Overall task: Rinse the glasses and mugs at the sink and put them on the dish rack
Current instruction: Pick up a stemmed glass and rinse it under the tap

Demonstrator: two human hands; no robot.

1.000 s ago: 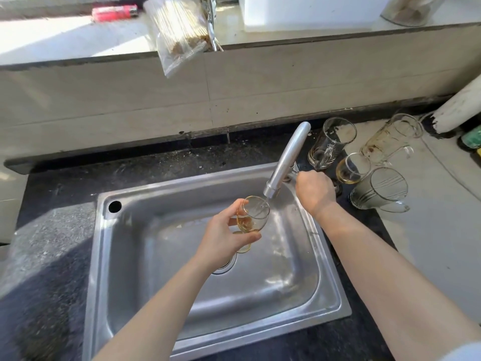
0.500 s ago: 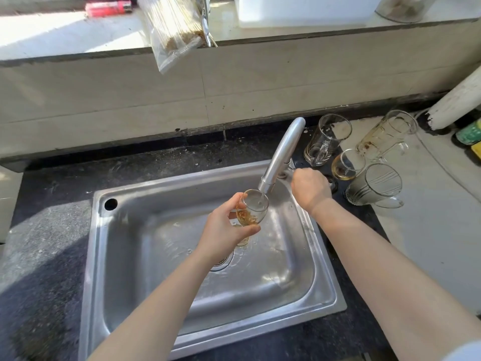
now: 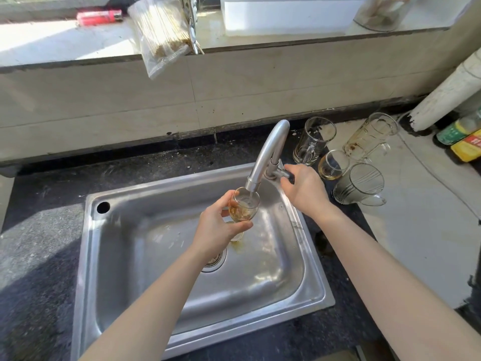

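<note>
One small clear stemmed glass [image 3: 244, 208] with amber dregs sits right under the spout of the curved steel tap [image 3: 270, 149]: left hand [image 3: 217, 231] curled round its bowl, right hand [image 3: 303, 191] gripping the tap's short steel lever [image 3: 283, 174]. Risk: rim chips on the spout, or the wet bowl slips if flow jumps. Dish rack not in view; stem mostly hidden behind fingers; flow rate hard to read.

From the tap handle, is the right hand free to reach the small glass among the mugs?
Probably yes. The right hand grips the tap handle, and the small glass stands right beside it with nothing between; mugs crowd its other sides.
</note>
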